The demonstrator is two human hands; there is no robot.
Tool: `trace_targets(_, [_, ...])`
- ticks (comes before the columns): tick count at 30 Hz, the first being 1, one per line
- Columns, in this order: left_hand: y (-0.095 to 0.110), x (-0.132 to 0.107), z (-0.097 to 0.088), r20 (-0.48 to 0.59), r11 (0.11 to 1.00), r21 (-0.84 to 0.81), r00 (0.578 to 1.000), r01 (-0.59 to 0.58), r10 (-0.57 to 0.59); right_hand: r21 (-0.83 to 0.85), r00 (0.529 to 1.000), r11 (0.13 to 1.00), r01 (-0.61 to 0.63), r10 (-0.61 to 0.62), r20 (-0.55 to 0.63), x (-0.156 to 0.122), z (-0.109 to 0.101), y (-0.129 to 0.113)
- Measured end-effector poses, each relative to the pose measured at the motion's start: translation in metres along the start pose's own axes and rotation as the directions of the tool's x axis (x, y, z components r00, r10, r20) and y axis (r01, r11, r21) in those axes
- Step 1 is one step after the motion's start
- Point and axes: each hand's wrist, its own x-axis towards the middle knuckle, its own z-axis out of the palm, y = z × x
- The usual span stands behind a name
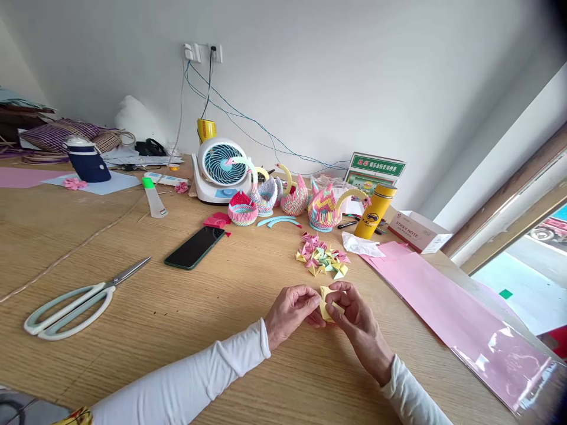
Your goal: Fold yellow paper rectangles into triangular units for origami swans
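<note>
Small pale yellow paper slips [325, 311] lie between my two hands, low over the table. My left hand [292, 310] is closed, thumb and finger pinching at the left edge of the yellow paper. On the other side, my right hand [357, 321] has its fingers curled over the same paper, thumb pressing toward it. How many slips there are, and which fold each hand holds, I cannot make out. Just beyond my hands sits a loose pile of folded paper triangles [322, 257] in pink, yellow and green.
Folded-paper swans [325, 206] and a small fan [222, 168] stand at the back. Left lie scissors [84, 304], a phone [195, 247] and a glue bottle [155, 199]. Right are a yellow flask [375, 212], a sticky note box [416, 231] and pink paper sheets [456, 313].
</note>
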Motion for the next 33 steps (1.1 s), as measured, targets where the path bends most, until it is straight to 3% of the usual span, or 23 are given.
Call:
trace_targets(9, [-0.009, 0.002, -0.001, -0.019, 0.999, -0.007, 0.999, -0.037, 0.037, 0.019, 0.998, 0.999, 0.032, -0.031, -0.047, 0.006, -0.004, 0.017])
trace_targets(16, [-0.007, 0.003, -0.001, -0.037, 0.999, 0.013, 0.998, -0.051, 0.052, 0.005, 0.995, 0.998, 0.061, -0.061, -0.077, 0.007, -0.002, 0.015])
trace_targets(20, [-0.006, 0.003, 0.0, -0.009, 0.999, -0.051, 1.0, -0.006, 0.005, 0.019, 0.995, 0.999, 0.033, -0.031, -0.095, 0.007, -0.001, 0.013])
trace_targets(26, [-0.001, 0.003, 0.001, -0.116, 0.994, -0.102, 0.993, -0.026, 0.014, 0.024, 0.982, 0.999, -0.034, 0.038, -0.184, 0.004, -0.002, 0.009])
trace_targets(33, [-0.004, 0.004, -0.002, -0.076, 0.996, -0.094, 0.997, -0.013, 0.006, 0.066, 0.977, 0.995, -0.07, 0.081, -0.199, 0.003, -0.001, 0.005])
